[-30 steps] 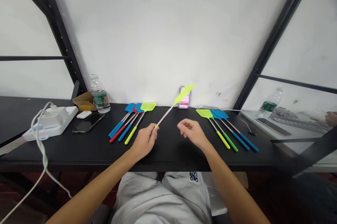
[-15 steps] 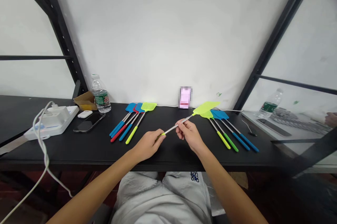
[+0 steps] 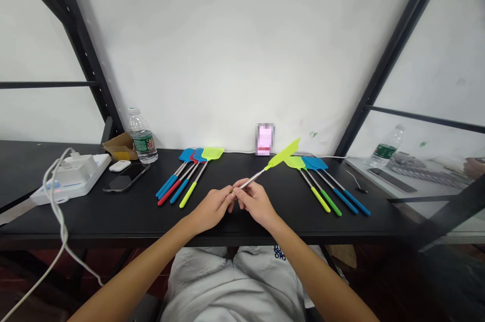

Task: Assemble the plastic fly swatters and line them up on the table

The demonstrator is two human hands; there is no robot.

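A yellow-green fly swatter (image 3: 282,154) with a metal shaft is held above the desk, its head pointing up and to the right. My left hand (image 3: 214,208) is closed around its handle, which is mostly hidden by the fingers. Right beside it, my right hand (image 3: 255,202) pinches the lower part of the shaft, and the two hands touch. To the left lies a fanned row of blue, red and yellow-green fly swatters (image 3: 188,194). On the right rests another row of yellow-green, green and blue fly swatters (image 3: 321,200), close behind the held swatter's head.
On the left of the black desk (image 3: 132,218) are a power strip (image 3: 91,175) with white cables, a phone (image 3: 127,177), a white earbud case (image 3: 119,165), a water bottle (image 3: 142,138) and a cardboard box (image 3: 121,146). A pixelated phone (image 3: 264,140) leans against the wall.
The swatter swung down to the right, then drew back slightly with its head turned edge-on. My right hand took hold of the shaft and slid down it to my left hand.
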